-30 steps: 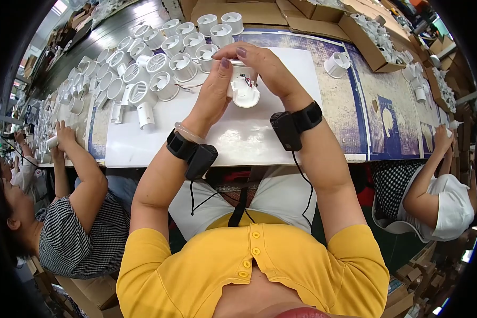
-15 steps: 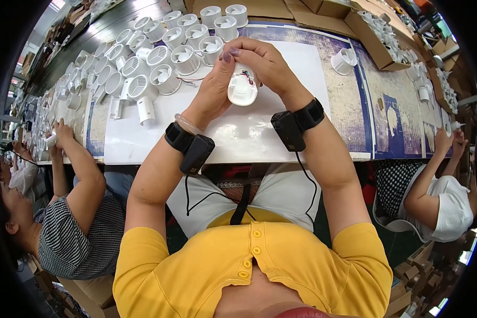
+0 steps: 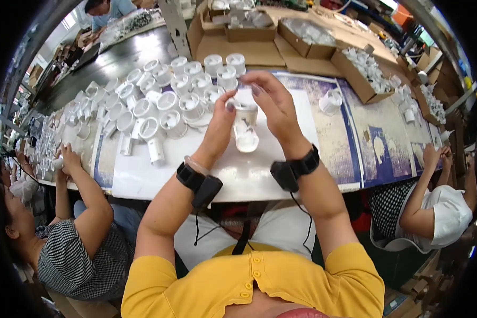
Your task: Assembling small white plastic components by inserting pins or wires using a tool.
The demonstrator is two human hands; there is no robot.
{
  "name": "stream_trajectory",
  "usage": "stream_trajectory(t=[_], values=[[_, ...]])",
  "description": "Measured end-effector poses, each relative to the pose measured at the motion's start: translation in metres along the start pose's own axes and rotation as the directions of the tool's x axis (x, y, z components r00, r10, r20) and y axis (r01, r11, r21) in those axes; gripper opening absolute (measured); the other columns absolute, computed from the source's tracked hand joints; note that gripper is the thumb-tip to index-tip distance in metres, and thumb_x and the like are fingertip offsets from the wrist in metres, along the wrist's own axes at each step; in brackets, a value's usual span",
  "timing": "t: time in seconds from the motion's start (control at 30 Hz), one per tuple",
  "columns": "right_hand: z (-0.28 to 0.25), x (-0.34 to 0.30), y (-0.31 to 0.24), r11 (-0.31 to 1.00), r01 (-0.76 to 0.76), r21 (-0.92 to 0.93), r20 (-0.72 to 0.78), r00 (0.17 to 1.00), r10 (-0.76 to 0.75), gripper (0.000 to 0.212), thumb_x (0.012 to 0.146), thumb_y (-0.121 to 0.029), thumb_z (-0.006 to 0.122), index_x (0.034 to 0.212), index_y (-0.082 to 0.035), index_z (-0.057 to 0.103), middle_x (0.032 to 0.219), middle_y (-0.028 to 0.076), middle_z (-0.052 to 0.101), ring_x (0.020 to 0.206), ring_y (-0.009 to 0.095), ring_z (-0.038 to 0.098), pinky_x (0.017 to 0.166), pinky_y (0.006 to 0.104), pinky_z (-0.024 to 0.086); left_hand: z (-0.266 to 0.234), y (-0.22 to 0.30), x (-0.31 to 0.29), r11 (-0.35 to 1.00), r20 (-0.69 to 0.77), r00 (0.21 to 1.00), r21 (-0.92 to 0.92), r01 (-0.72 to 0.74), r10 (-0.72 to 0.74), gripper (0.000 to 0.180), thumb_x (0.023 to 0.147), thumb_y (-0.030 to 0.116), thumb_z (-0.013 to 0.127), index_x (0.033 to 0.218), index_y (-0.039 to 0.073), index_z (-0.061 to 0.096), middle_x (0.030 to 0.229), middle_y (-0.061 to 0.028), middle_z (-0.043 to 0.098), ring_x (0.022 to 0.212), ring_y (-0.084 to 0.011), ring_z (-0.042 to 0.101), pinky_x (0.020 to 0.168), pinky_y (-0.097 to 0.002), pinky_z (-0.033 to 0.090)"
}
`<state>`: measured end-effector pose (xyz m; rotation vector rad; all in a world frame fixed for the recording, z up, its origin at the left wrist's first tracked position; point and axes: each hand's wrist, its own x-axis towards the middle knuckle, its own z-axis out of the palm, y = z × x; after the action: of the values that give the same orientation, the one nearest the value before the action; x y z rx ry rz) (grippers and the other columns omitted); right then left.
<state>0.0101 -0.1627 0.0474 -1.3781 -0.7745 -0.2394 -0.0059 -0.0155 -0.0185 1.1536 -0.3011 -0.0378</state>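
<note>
- White sheeting covers the long worktable [image 3: 281, 175], with blue-printed paper laid over its right part; the covering looks meant to keep the small parts clean and easy to see.
- Brown cardboard boxes [image 3: 249, 42] line the far edge, several filled with white pieces, set back out of the working area yet near enough to draw from.
- Rows of white round housings [image 3: 159, 108] stand packed together on the left half of the table, most with their open ends up, apparently grouped so they can be taken one after another.
- At the left, a co-worker [image 3: 74, 249] in a checked top has one hand among the parts on that end; at the right, another co-worker [image 3: 440, 206] in white sits with both hands at the table's edge.
- The right hand [image 3: 273, 103] arches over the top of a small white plastic cylinder [image 3: 246, 114], fingertips pinching its upper rim.
- The left hand [image 3: 220, 130] pinches the same piece from the side, steadying it just above the table, directly in front of the person.
- Below it, touching or just under, a second white round part [image 3: 246, 140] lies on the sheeting; whether the two are joined cannot be told.
</note>
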Motion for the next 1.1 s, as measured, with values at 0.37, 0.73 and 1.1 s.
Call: stream_trajectory(t=[0.37, 0.73, 1.1], values=[[0.077, -0.093, -0.137, 0.597, -0.401, 0.695, 0.718, 0.35, -0.601, 0.039, 0.083, -0.033, 0.067, 0.099, 0.002, 0.057, 0.092, 0.012, 0.059, 0.085, 0.033, 0.057, 0.075, 0.0401, 0.045, 0.001, -0.002, -0.003, 0.998, 0.021, 0.998, 0.034, 0.055, -0.055, 0.045, 0.1, 0.038, 0.037, 0.13, 0.004, 0.038, 0.117, -0.0073, 0.047, 0.107, -0.013, 0.043, 0.095, -0.0267, 0.035], [0.061, -0.087, -0.123, 0.422, -0.641, 0.641, 0.708, 0.282, -0.647, 0.074, 0.078, -0.047, 0.07, 0.122, 0.007, 0.047, 0.116, 0.025, 0.051, 0.106, 0.04, 0.051, 0.085, 0.0505, 0.042, -0.003, 0.0, 0.006, 0.994, 0.017, 1.0, 0.105, -0.008, 0.006, 0.05, 0.099, 0.044, 0.035, 0.128, 0.004, 0.039, 0.109, -0.0063, 0.05, 0.099, -0.0123, 0.049, 0.088, -0.0266, 0.041], [0.117, -0.095, -0.15, 0.173, -0.695, 0.698, 0.644, 0.503, -0.576, 0.074, 0.079, -0.046, 0.069, 0.123, 0.009, 0.044, 0.12, 0.022, 0.05, 0.102, 0.036, 0.052, 0.086, 0.0439, 0.042, 0.0, 0.001, -0.004, 0.998, 0.001, 0.999, 0.035, 0.043, -0.043, 0.051, 0.099, 0.045, 0.037, 0.127, 0.003, 0.042, 0.107, -0.0039, 0.049, 0.101, -0.0101, 0.045, 0.091, -0.0245, 0.036]])
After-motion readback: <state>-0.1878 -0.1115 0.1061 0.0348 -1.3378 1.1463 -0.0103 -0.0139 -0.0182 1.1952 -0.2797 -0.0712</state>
